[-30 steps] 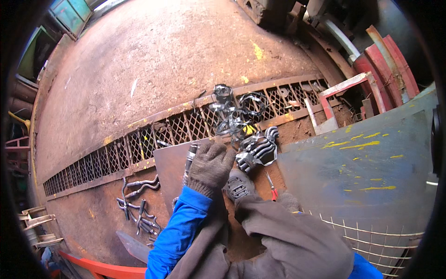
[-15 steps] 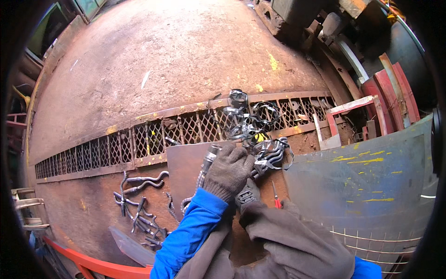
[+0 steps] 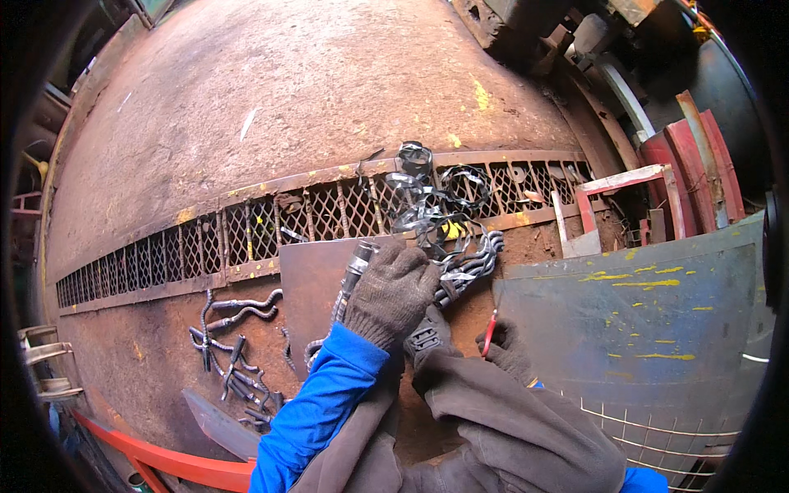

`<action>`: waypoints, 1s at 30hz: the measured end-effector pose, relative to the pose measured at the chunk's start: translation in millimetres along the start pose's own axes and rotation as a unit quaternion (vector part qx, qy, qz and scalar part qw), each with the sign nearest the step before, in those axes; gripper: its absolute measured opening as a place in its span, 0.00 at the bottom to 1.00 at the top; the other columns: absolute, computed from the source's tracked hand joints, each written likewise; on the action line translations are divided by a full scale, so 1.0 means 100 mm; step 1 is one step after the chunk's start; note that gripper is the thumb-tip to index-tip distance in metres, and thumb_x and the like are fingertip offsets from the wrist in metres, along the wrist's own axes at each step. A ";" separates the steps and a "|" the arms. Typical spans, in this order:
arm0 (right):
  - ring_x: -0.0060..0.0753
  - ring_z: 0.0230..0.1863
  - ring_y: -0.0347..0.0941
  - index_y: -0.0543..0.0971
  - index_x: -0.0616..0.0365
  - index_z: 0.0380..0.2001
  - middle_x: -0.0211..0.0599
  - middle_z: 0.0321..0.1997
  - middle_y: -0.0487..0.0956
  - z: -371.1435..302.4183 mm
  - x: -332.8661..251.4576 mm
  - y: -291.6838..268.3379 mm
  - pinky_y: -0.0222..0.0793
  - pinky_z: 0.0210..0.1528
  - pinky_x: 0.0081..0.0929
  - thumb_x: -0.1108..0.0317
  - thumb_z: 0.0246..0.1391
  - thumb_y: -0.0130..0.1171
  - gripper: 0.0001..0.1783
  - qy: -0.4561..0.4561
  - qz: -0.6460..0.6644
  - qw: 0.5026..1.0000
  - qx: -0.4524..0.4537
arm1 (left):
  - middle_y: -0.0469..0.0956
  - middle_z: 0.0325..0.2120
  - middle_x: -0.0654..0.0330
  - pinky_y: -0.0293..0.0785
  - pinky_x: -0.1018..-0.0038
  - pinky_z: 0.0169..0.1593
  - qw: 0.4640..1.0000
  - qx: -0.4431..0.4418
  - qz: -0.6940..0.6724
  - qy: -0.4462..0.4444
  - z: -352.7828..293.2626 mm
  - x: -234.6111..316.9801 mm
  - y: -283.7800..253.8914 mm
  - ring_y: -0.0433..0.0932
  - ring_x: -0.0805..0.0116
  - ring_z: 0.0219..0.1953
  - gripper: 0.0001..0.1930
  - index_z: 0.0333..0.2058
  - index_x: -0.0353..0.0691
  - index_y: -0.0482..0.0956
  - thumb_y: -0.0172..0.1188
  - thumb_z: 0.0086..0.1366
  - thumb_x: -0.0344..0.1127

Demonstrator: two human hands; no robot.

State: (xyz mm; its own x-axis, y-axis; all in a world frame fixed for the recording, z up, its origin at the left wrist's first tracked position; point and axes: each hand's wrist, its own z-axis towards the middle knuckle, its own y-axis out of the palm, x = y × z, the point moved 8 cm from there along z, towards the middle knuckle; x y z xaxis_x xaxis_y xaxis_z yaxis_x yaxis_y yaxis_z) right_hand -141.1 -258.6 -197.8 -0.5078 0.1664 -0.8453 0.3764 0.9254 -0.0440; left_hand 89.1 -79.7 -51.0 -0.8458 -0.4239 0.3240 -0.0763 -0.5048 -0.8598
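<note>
Hands gloved, both closed on tools over rusty plate.

Left hand (image 3: 393,289) gripping welding torch (image 3: 355,269) above brown steel sheet (image 3: 311,283); right hand (image 3: 505,345) clasping red-handled tool (image 3: 489,333), beside twisted iron scrollwork (image 3: 448,238) lying against mesh grating (image 3: 246,234).

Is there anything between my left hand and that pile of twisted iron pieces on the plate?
Nothing visible. The left hand, gloved and gripping a metal torch handle, sits right against the twisted iron pieces on the steel plate; no object separates them.
</note>
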 end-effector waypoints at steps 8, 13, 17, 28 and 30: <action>0.24 0.44 0.74 0.68 0.51 0.59 0.34 0.46 0.78 0.24 -0.63 0.33 0.74 0.49 0.30 0.62 0.39 0.81 0.44 -0.052 -0.232 0.963 -0.125 | 0.82 0.31 0.63 0.73 0.61 0.56 1.000 -0.002 0.002 0.016 0.04 0.03 0.07 0.79 0.63 0.45 0.13 0.38 0.45 0.83 0.62 0.52 0.34; 0.21 0.42 0.73 0.71 0.51 0.56 0.31 0.43 0.76 0.27 -0.95 0.55 0.74 0.47 0.28 0.62 0.40 0.79 0.40 -0.155 -0.205 0.958 -0.126 | 0.81 0.30 0.63 0.73 0.61 0.55 1.000 0.018 0.011 0.022 0.04 0.06 0.03 0.79 0.64 0.46 0.14 0.38 0.46 0.84 0.62 0.51 0.34; 0.20 0.41 0.72 0.72 0.51 0.55 0.29 0.43 0.77 0.34 -0.91 0.58 0.75 0.46 0.27 0.63 0.41 0.79 0.38 -0.156 -0.182 0.965 -0.102 | 0.81 0.30 0.64 0.73 0.60 0.55 1.000 -0.003 -0.006 0.021 0.02 0.04 0.08 0.78 0.64 0.46 0.14 0.38 0.47 0.84 0.62 0.50 0.34; 0.19 0.43 0.72 0.74 0.54 0.53 0.25 0.43 0.76 0.33 -0.71 0.56 0.73 0.48 0.25 0.69 0.47 0.75 0.30 -0.037 -0.055 0.989 -0.130 | 0.81 0.39 0.59 0.71 0.60 0.60 0.999 -0.021 -0.028 0.015 0.02 0.05 0.04 0.76 0.62 0.50 0.15 0.42 0.43 0.83 0.59 0.54 0.34; 0.19 0.44 0.73 0.74 0.53 0.53 0.25 0.43 0.76 0.32 -0.67 0.57 0.73 0.48 0.25 0.71 0.47 0.75 0.29 -0.010 -0.017 0.989 -0.146 | 0.82 0.34 0.63 0.72 0.61 0.56 1.000 0.002 -0.017 0.022 0.04 0.05 0.02 0.78 0.63 0.46 0.17 0.42 0.46 0.84 0.60 0.52 0.35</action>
State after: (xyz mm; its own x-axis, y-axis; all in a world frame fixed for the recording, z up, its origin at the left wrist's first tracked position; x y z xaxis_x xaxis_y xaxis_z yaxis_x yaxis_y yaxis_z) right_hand -60.9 -228.0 -160.8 -0.5001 0.1287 -0.8563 0.1175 0.9898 0.0801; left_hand 86.6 -86.0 -49.1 -0.8654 -0.3729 0.3347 -0.1028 -0.5216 -0.8470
